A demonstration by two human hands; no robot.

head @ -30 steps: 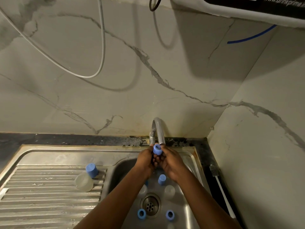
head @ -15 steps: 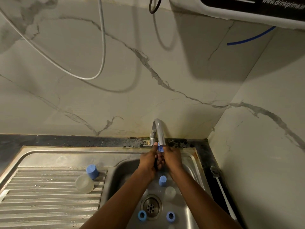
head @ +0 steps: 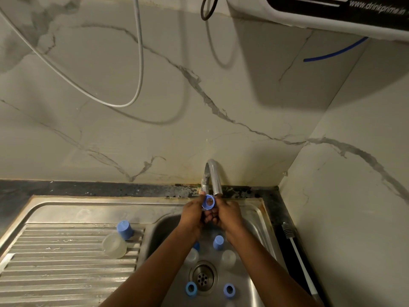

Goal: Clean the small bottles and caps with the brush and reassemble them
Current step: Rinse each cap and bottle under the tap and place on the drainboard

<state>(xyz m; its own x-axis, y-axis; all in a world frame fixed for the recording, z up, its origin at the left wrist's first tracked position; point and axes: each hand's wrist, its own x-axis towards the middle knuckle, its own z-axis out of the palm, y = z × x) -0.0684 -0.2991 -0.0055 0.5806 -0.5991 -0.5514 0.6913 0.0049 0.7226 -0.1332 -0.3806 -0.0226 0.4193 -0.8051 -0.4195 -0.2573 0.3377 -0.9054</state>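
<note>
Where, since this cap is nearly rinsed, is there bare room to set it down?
The ribbed drainboard is bare left of and in front of the bottle and blue cap at its right end. The flat sink rim behind it is also free. Crowded: the basin floor around the drain, with loose caps and bottles.

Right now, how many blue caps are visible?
6 caps: one held under the tap, one on the drainboard bottle, two on basin bottles, two loose by the drain. Arms may hide more.
</note>
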